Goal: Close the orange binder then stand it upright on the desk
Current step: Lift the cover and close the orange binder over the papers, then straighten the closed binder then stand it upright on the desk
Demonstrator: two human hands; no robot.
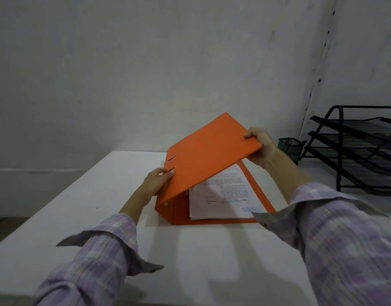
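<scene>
The orange binder point(207, 155) lies on the white desk point(84, 206) with its back cover flat and its front cover raised at a slant, half open. White printed pages point(225, 195) show beneath the raised cover. My left hand point(155, 184) grips the cover's near left edge, close to the spine slots. My right hand point(259, 146) pinches the cover's far right corner, thumb on top. The ring mechanism is mostly hidden under the cover.
A black mesh pen cup point(289, 149) and a black wire multi-tier paper tray point(355, 146) stand at the right, close behind my right hand. A grey wall runs along the desk's far edge. The desk's left edge drops off to the floor.
</scene>
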